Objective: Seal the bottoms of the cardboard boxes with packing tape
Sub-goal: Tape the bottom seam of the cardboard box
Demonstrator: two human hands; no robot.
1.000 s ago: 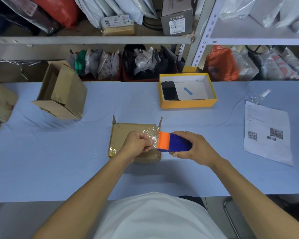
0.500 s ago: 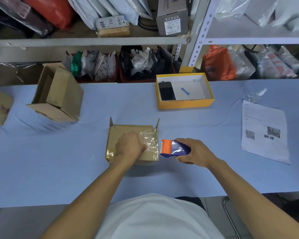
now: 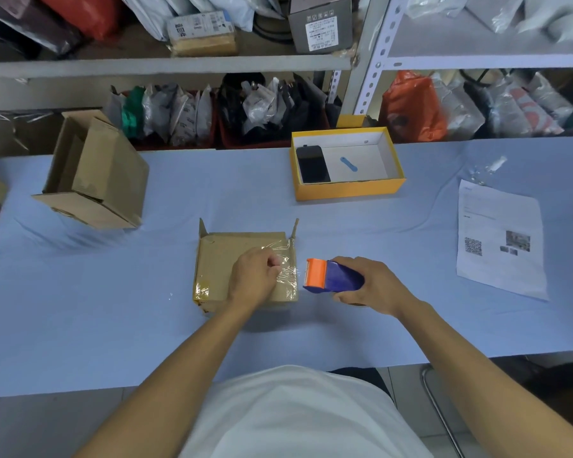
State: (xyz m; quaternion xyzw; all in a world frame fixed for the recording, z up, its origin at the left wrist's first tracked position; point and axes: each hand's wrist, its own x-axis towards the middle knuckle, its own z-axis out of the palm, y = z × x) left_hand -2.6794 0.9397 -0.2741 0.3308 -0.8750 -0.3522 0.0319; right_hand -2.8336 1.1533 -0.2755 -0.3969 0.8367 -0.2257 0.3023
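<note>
On the far left an open box (image 3: 93,173) lies tipped on the blue surface (image 3: 80,309). In the middle sits the cardboard box (image 3: 242,269), bottom up. Our left hand (image 3: 257,277) rests on it, fingers curled, pressing the clear tape (image 3: 286,269) down. We cannot tell if it pinches the tape. Just right of the box, our right hand (image 3: 374,285) holds the tape tool (image 3: 331,276) tight. We think the tape needs cutting next, then smoothing. The shiny tape's edges are hard to see.
</note>
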